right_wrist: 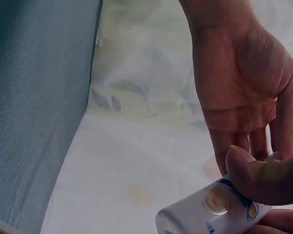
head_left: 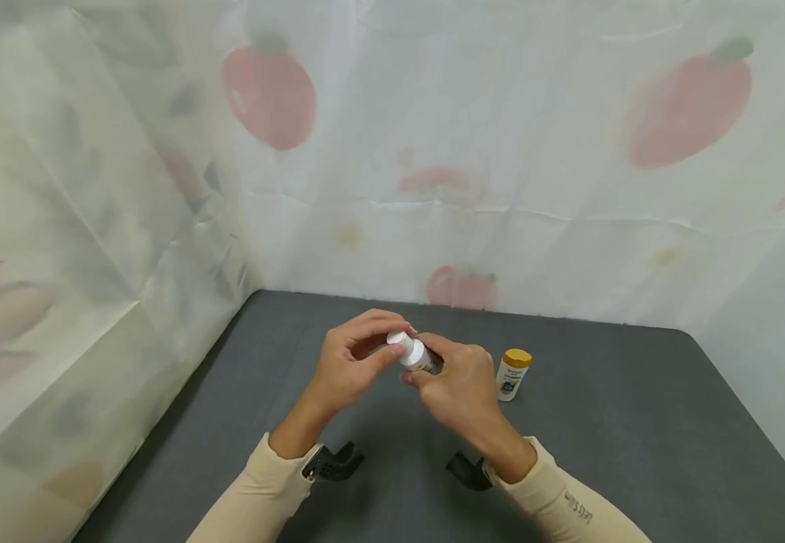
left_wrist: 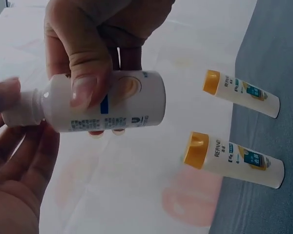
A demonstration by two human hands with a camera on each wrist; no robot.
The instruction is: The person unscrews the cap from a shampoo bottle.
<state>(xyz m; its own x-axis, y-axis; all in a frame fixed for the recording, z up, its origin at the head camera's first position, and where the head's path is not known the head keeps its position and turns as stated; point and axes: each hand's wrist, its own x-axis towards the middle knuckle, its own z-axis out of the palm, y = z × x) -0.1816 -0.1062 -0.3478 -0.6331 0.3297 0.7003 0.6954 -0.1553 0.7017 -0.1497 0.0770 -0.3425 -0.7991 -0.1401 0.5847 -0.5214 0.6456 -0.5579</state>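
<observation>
A small white bottle [left_wrist: 132, 100] with blue print is held up over the table, tilted, its white cap [head_left: 400, 341] toward the left. My right hand [head_left: 463, 385] grips the bottle's body, thumb laid along its side in the left wrist view. At the other end, my left hand [head_left: 346, 368] has thumb and fingers on the cap, pinching it. The cap sits on the neck. In the right wrist view the bottle's base points to the lower left, and the cap end is hidden behind the right hand.
Two white shampoo bottles with yellow caps, a nearer one [left_wrist: 239, 161] and another bottle [left_wrist: 244, 93], stand upright on the dark grey table [head_left: 609, 422]. From the head, one is hidden behind the right hand. Fruit-printed white sheeting [head_left: 541, 136] walls the back and sides.
</observation>
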